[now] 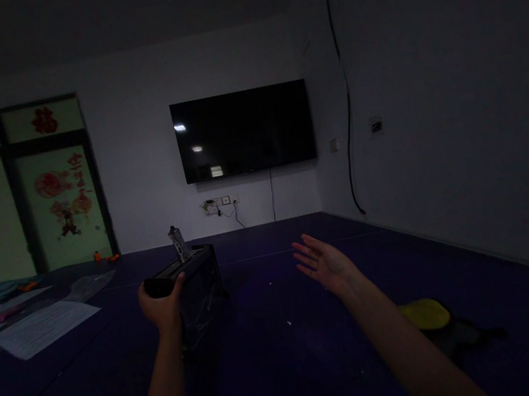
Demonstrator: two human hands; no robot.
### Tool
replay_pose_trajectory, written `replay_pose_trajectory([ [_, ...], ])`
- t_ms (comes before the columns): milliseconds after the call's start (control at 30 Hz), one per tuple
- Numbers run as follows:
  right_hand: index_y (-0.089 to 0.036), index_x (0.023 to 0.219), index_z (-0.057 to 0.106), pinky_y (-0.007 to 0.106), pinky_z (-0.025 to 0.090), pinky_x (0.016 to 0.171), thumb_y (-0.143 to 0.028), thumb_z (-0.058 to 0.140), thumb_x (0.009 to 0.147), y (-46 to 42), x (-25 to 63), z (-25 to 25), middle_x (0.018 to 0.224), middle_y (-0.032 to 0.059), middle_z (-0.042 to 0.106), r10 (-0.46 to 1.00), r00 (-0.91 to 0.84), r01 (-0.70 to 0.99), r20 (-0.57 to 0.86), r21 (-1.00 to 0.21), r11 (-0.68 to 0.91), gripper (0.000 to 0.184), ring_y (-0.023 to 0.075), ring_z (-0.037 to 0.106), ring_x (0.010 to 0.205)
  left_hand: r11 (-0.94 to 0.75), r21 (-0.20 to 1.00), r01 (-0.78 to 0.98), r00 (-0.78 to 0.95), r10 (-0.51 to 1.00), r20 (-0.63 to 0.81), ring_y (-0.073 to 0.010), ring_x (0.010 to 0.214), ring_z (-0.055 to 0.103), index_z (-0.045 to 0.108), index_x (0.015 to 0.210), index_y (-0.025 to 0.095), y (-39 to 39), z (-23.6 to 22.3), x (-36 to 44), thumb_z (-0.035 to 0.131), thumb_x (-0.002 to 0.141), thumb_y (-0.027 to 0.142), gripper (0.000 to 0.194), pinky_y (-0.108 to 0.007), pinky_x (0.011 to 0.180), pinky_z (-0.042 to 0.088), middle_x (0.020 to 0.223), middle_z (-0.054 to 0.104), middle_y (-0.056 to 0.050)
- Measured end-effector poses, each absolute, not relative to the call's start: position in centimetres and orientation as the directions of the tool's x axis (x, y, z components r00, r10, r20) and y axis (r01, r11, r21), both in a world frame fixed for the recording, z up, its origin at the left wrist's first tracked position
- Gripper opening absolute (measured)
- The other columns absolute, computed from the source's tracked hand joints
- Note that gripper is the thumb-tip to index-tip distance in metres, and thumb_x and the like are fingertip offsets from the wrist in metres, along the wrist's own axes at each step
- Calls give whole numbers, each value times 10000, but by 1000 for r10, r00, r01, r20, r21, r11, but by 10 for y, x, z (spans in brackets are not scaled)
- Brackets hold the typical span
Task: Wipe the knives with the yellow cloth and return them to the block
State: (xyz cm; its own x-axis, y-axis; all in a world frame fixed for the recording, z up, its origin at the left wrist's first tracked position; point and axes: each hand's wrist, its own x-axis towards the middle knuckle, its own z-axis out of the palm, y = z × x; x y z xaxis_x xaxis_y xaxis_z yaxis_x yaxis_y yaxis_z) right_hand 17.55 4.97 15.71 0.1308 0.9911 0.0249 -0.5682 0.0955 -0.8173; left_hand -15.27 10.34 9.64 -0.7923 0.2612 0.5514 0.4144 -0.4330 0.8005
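My left hand (163, 303) is closed round the near end of a black box-shaped object (199, 290) on the dark blue tabletop (278, 371). A silvery, wrapped-looking upright piece (179, 245) stands on top of this box. Its side looks shiny, perhaps with clear plastic film on it; the dim light hides what kind of thing it is. To the right, my right hand (325, 265) is held over the tabletop with fingers apart, touching nothing. Below my right forearm lies a yellow and dark soft-looking item (427, 315), partly covered by the arm.
Papers (47, 327) and a clear plastic bag (89, 286) lie at the left. Small orange pieces (112, 258) sit near the far left edge. A television (244, 132) hangs on the far wall, and a black cable (349, 130) runs down the right wall.
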Motion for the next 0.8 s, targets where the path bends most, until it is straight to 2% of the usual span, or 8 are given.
replay_pose_trajectory([
  [267, -270, 906, 595, 290, 449, 719, -239, 535, 774, 47, 187, 165, 956, 24, 671, 996, 84, -633, 18, -771, 67, 148, 160, 611, 834, -421, 814, 401, -798, 275, 536, -329, 1102, 489, 469, 1166, 108, 107, 91, -159, 778, 401, 549, 935, -462, 971, 369, 1152, 522, -144],
  [533, -255, 893, 609, 261, 469, 655, -208, 533, 797, 47, 193, 168, 893, 17, 686, 996, 90, -666, 13, -743, 70, 131, 139, 614, 726, -474, 786, 398, -782, 273, 561, -299, 1036, 521, 484, 1112, 134, 110, 90, -159, 783, 402, 528, 865, -465, 937, 405, 1072, 539, -97],
  [700, -246, 831, 625, 257, 476, 641, -201, 538, 778, 48, 207, 170, 824, 10, 686, 989, 133, -633, 57, -763, 129, 111, 130, 612, 678, -465, 775, 428, -764, 272, 585, -302, 1076, 503, 475, 1120, 134, 115, 87, -164, 769, 437, 531, 843, -461, 953, 394, 1093, 528, -101],
  [800, -233, 835, 634, 265, 478, 650, -223, 576, 746, 45, 222, 174, 812, 19, 686, 972, 183, -544, 150, -808, 227, 107, 135, 614, 679, -454, 770, 449, -744, 288, 604, -297, 1084, 501, 465, 1131, 141, 117, 86, -166, 752, 472, 536, 821, -455, 956, 394, 1105, 524, -102],
])
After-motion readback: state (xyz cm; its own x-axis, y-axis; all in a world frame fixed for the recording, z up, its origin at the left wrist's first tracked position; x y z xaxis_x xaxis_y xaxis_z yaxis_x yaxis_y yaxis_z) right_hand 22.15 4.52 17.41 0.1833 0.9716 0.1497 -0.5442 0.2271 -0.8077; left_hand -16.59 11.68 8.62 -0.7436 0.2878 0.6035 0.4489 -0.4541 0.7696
